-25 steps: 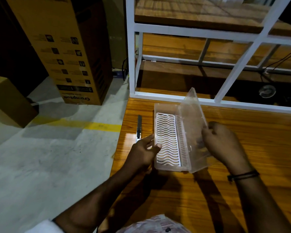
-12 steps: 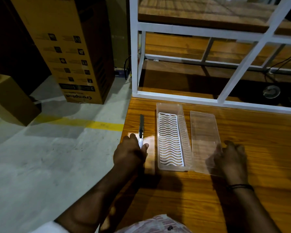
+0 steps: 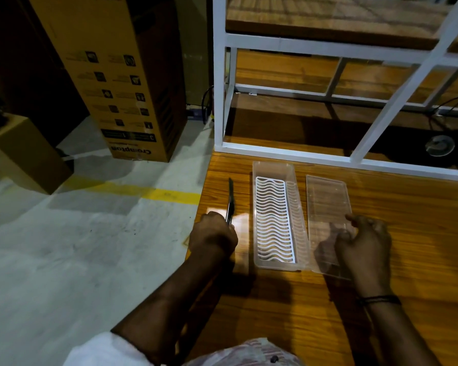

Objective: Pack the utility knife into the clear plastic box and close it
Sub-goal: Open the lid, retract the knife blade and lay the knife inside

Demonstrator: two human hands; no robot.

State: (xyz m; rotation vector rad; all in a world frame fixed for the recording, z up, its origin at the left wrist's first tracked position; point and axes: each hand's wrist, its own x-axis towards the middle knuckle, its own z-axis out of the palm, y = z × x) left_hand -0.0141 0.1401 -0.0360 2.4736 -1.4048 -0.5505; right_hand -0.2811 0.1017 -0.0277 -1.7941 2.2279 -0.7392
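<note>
The clear plastic box lies open on the wooden table, with a white wavy grid insert in its base. Its clear lid lies flat to the right of the base. A slim dark utility knife lies left of the box near the table's left edge. My left hand is closed around the knife's near end. My right hand rests with spread fingers on the lid's near end.
A white metal shelf frame stands at the table's far edge. To the left is concrete floor with a yellow line, a tall cardboard carton and a smaller box. A round fitting with cables lies far right.
The lid, held tilted up by my right hand a second ago, now lies flat beside the base. My left hand left the box and closed on the knife's near end.
</note>
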